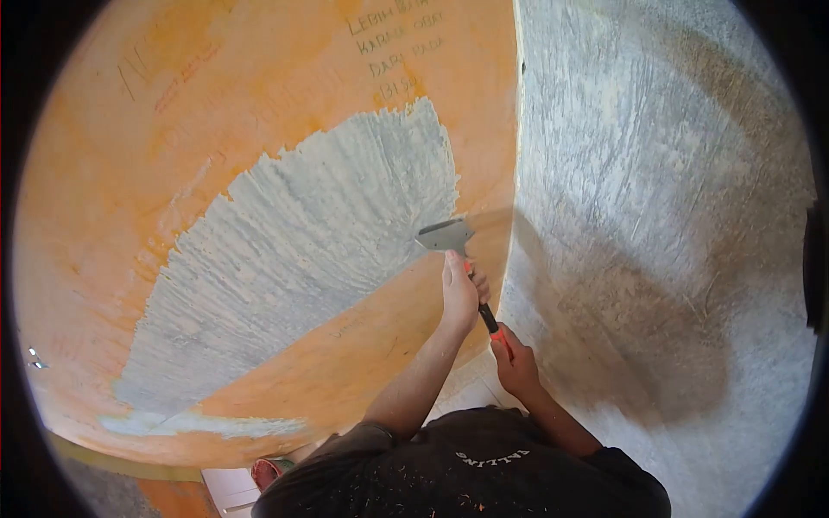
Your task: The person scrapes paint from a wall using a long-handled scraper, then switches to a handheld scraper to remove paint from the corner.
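Note:
A long-handled wall scraper [446,235] with a wide grey head and a black and red handle is in both hands. My left hand [461,289] wraps the handle just below the head, thumb laid along it. Lower down, my right hand [516,361] is closed round the red end of the handle. The scraper's head lies over the right edge of a bare grey patch [302,233] on the orange wall [363,337]. Ragged paint edges border this patch along its top and right side.
To the right, past the corner, stands a scraped grey-white wall [622,155] with shadows across it. Handwriting [397,47] marks the orange paint above the patch. Pale floor tiles [466,384] and a reddish object [266,473] show low down, near the dark shirt [466,466] flecked with paint chips.

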Tool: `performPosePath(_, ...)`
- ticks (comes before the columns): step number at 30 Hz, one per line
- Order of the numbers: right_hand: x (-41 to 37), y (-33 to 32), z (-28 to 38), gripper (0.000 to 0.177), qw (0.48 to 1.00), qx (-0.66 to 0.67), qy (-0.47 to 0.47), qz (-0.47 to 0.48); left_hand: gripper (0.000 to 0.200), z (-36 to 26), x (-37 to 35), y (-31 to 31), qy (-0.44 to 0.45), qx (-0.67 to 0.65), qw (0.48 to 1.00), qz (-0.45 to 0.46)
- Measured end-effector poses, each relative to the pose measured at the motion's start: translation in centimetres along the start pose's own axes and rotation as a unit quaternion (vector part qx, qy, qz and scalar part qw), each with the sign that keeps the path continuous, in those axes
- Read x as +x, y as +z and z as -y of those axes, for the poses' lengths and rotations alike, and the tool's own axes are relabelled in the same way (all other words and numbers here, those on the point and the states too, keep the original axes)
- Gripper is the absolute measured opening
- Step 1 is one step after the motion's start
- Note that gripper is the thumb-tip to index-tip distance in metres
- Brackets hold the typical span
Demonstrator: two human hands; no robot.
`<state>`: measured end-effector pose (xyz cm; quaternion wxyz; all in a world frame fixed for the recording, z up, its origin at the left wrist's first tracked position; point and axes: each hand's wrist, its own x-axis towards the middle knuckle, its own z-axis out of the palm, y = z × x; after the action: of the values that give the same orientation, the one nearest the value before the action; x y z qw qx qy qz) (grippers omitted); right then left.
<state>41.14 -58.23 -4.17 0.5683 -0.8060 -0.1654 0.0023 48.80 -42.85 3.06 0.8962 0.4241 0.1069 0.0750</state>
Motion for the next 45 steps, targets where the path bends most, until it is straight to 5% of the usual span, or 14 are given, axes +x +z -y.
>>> performPosePath(6,0.0,-2.6,1.1,0.044,0.997,-0.009,0.041,0.068,0.054,0.2,-1.1,1.6,0.038,-0.024,0.998,-0.045)
performPosePath(9,0.5,-2.2,0.2,0.043,0.999,-0.014,-0.01,0.05,0.053,0.6,-0.6,1.0,0.04,-0.01,0.997,-0.065)
performPosePath(15,0.8,-4.0,1.3,0.043,0.996,-0.042,0.006,0.073,0.056,0.8,-0.9,1.4,0.03,-0.048,0.998,-0.014)
performPosePath(17,0.5,-2.9,-1.2,0.041,0.997,-0.034,-0.057,0.041,0.058,1.7,-0.8,1.0,0.023,-0.034,0.994,-0.102)
performPosePath(20,2.9,-4.5,1.9,0.041,0.997,-0.045,-0.019,0.067,0.059,-1.3,-0.2,4.0,0.089,0.001,0.995,-0.047)
performPosePath(23,2.7,-4.9,2.5,0.042,0.996,-0.04,-0.018,0.073,0.059,-1.1,0.1,3.1,0.064,-0.022,0.998,-0.004)
performPosePath(26,0.6,-3.1,-0.9,0.042,0.998,0.002,-0.022,0.066,0.06,1.8,-0.5,0.3,0.024,-0.022,0.997,-0.076)
performPosePath(31,3.1,-4.8,3.2,0.043,0.998,0.002,-0.008,0.067,0.06,-1.1,-0.1,3.5,0.064,0.0,0.997,-0.051)
performPosePath(38,1.9,-3.6,-1.7,0.046,0.997,-0.035,-0.045,0.06,0.055,1.2,0.4,1.9,0.042,-0.021,0.996,-0.071)
performPosePath(42,3.5,-4.6,3.5,0.044,0.998,0.014,-0.015,0.063,0.055,-1.5,0.5,3.6,0.072,0.002,0.997,-0.029)
performPosePath(45,1.3,-3.8,-0.6,0.043,0.998,-0.009,-0.022,0.055,0.055,1.1,-0.1,1.9,0.057,0.001,0.998,-0.037)
